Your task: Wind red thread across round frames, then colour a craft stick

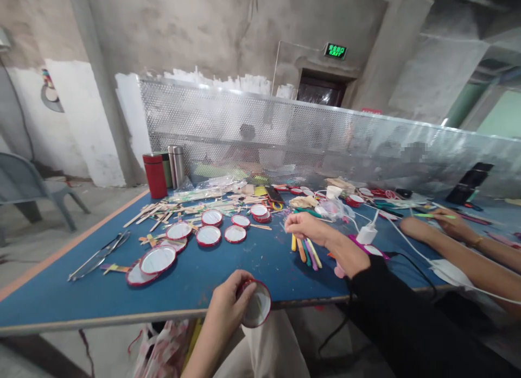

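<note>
My left hand (232, 297) grips a round red-rimmed disc (260, 306) with a shiny pale face, held tilted just off the table's front edge. Over the table, my right hand (306, 227) is closed with its fingertips bunched together; what they hold, if anything, I cannot make out. Just below that hand lie several coloured sticks (312, 254) in yellow, orange, teal and purple. More red-rimmed discs (209, 235) lie farther left, some of them overlapping (158, 259).
Loose wooden sticks (157, 214) cover the table's back left, before a red flask (154, 176) and a steel flask (176, 166). Metal tongs-like tool (99, 255) lies left. White charger (367, 234) and cables sit right, beside a co-worker's hands (450, 224). A perforated metal screen (228, 128) stands behind.
</note>
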Available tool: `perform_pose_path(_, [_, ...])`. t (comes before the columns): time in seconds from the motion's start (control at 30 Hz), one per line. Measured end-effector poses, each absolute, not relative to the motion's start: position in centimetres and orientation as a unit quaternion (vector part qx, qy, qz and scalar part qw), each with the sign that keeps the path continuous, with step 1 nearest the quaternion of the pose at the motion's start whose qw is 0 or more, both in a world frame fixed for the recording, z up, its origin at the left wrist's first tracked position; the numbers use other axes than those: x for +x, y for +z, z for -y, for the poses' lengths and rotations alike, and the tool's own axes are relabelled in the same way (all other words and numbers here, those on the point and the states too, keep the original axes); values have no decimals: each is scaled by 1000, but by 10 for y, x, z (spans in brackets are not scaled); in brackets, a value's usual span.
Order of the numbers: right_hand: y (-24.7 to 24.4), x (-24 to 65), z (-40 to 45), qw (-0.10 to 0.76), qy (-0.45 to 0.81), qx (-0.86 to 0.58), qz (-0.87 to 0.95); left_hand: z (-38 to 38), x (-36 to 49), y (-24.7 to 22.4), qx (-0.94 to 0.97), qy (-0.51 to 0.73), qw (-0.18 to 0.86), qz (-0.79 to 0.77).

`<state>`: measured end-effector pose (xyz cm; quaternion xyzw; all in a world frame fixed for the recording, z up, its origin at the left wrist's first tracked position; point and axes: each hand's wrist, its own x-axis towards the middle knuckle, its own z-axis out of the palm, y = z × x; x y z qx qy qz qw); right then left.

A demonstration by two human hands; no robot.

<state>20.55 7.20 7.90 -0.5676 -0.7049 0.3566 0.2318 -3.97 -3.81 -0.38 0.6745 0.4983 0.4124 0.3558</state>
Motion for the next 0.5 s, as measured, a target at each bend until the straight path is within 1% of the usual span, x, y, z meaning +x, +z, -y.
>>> perform_pose_path(0.1, [56,176,-31,279,441,-494,695,41,-41,1,663,413,379,-496])
perform_pose_path(0.2, [34,151,-2,308,507,-437,676,42,-44,4,651,419,394,-496])
perform_pose_path(0.4, [14,132,11,316,582,-379,647,40,-53,7,596,416,505,-466])
perform_pose_path(0.5, [13,132,10,310,595,-366,644,39,-54,8,578,418,531,-457])
